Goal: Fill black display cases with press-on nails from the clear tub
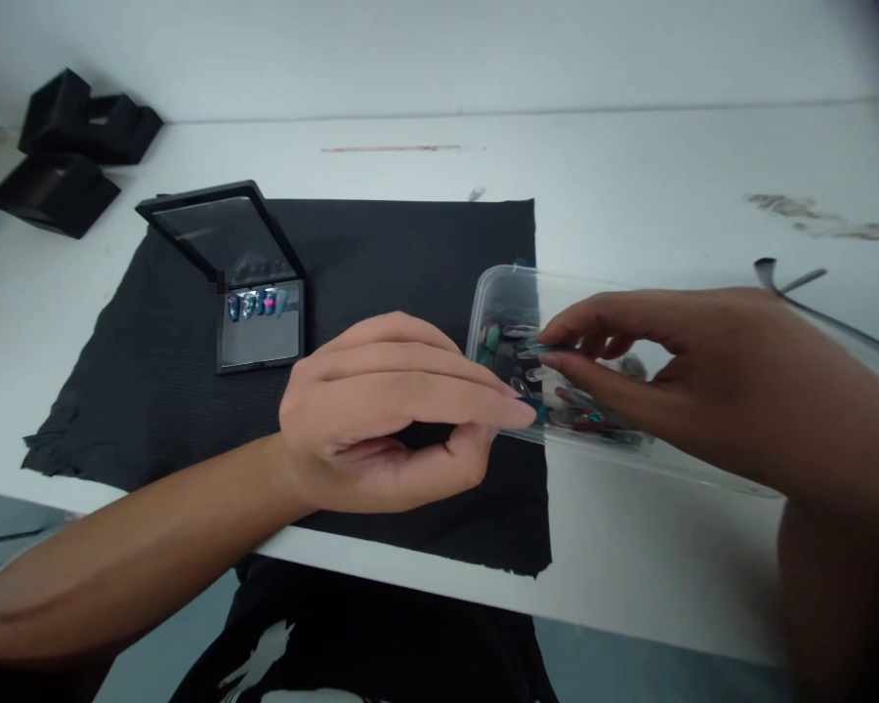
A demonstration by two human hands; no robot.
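My right hand pinches a teal press-on nail between thumb and index finger, above a clear plastic container. Loose press-on nails in teal, clear and reddish tones lie inside. My left hand is closed, its fingers bent together over the container's left edge. A teal piece shows at its fingertips; whether they grip it I cannot tell. To the left, a black display case stands with its clear-windowed lid raised. A row of decorated blue nails sits along its upper part, one with a pink mark.
A black cloth lies under the case and part of the container. Several black boxes stand at the back left. Dark strips lie behind my right wrist. The white table meets a wall at the back.
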